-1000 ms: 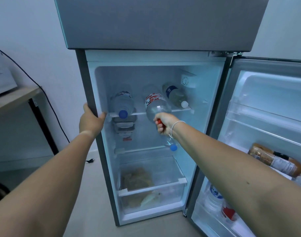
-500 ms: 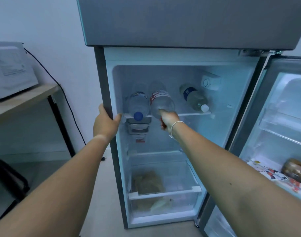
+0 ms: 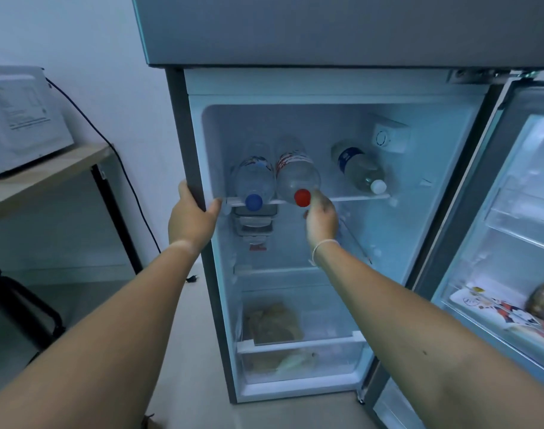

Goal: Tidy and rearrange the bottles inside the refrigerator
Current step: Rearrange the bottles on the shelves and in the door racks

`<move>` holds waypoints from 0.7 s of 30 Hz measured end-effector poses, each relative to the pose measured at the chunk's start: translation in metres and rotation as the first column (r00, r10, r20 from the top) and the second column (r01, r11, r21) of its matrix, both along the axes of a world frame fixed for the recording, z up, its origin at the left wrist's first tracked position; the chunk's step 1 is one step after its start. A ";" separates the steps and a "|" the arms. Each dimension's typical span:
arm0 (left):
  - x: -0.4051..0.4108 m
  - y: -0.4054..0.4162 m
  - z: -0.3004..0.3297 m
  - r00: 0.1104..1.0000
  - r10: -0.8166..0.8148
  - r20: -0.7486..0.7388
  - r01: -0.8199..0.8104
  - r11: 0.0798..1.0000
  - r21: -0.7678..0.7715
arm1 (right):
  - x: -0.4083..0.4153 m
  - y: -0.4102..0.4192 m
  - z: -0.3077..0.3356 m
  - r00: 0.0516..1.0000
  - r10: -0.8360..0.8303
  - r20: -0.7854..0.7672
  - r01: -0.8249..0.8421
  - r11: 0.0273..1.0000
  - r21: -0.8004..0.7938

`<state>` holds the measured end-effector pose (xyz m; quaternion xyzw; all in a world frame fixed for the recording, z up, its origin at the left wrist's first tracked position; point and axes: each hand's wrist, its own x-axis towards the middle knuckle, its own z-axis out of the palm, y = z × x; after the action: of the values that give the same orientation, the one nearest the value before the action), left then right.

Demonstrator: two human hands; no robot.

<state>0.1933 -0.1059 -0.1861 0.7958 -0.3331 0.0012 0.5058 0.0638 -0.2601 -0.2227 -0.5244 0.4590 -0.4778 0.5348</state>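
Three clear plastic bottles lie on their sides on the refrigerator's top glass shelf, caps toward me. The blue-capped bottle is at the left, and the red-capped bottle lies touching it. The white-capped bottle lies apart at the right, angled. My right hand is just below and right of the red cap, with relaxed fingers whose tips brush the bottle's neck. My left hand grips the refrigerator's left front edge.
Stacked food containers sit under the top shelf at the left. A crisper drawer with bagged food is at the bottom. The open door stands at the right with packets in its rack. A microwave sits on a table at the left.
My right hand slid the red-capped bottle onto the shelf beside the blue-capped one, then let go of its cap and dropped slightly lower. My left hand stayed on the edge.
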 end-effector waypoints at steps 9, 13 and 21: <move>0.005 -0.007 -0.015 0.998 0.048 0.040 -0.046 0.998 -0.050 | -0.059 -0.021 -0.083 0.875 -0.069 -0.480 0.114 0.991 0.067; 0.008 -0.011 -0.022 0.997 0.064 0.048 -0.060 0.995 -0.079 | -0.068 -0.031 -0.091 0.771 -0.045 -0.635 0.104 0.993 0.057; 0.007 -0.016 -0.030 0.987 0.127 0.095 -0.113 0.983 -0.142 | -0.061 -0.057 -0.107 0.720 0.105 -0.686 -0.017 0.991 0.135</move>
<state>0.2000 -0.1215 -0.2158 0.7770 -0.3095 0.0958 0.5397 0.0029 -0.3173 -0.3295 -0.6466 0.6353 -0.2018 0.3709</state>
